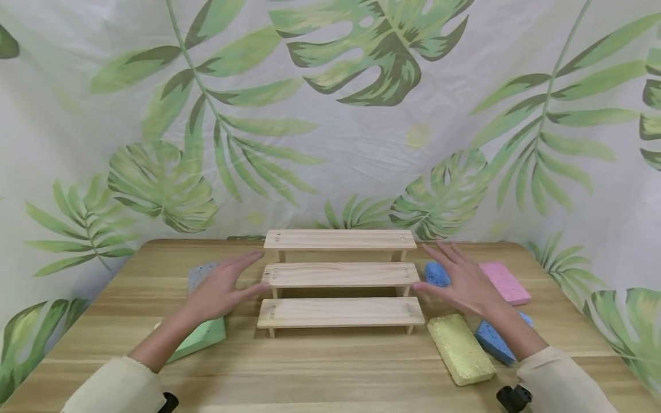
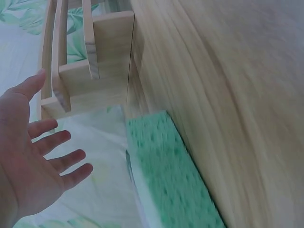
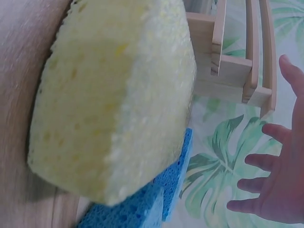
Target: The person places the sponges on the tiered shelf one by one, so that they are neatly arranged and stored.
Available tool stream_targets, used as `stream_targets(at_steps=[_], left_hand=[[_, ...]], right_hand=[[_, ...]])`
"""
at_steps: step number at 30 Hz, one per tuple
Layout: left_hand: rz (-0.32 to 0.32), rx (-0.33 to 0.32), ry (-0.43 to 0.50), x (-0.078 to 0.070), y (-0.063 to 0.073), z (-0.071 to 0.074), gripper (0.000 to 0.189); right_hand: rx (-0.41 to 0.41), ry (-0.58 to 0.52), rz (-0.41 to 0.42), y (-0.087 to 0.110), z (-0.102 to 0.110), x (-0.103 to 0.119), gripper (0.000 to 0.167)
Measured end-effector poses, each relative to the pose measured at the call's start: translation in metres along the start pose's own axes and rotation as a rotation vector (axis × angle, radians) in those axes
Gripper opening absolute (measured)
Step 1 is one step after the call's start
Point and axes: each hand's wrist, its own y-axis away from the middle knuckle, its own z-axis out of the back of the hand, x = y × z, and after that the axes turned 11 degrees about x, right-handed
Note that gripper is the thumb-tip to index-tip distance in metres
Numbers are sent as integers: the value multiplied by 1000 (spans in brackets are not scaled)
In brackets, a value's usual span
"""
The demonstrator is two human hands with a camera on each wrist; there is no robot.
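A three-tier wooden step stand (image 1: pixel 341 275) stands at the middle of the table. At its left end my left hand (image 1: pixel 219 289) is held with fingers spread and nothing in it; in the left wrist view the palm is bare. My right hand (image 1: pixel 462 284) mirrors it at the right end, also spread and holding nothing. Both thumbs come close to the middle tier; whether they touch it I cannot tell. A green sponge (image 2: pixel 166 166) lies below the left forearm. Nearest the right hand is a small blue sponge (image 1: pixel 436 274), partly hidden by that hand.
A grey sponge (image 1: pixel 200 274) lies behind the left hand, partly covered. To the right are a yellow sponge (image 1: pixel 459 349), another blue sponge (image 1: pixel 496 339) under the forearm, and a pink sponge (image 1: pixel 505 282). A leaf-patterned cloth (image 1: pixel 361 155) hangs behind the wooden table (image 1: pixel 330 373).
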Motion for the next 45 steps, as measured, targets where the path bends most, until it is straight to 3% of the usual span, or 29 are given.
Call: stream_targets(at_steps=[7, 20, 45], left_hand=[[-33, 37, 81, 3, -10, -4, 59], [-45, 51, 114, 2, -11, -4, 52], [-15, 86, 150, -6, -19, 0, 52]], right_hand=[[10, -82, -30, -1, 0, -10, 91], [-3, -315, -25, -2, -3, -35, 73], [66, -272, -79, -2, -5, -71, 65]])
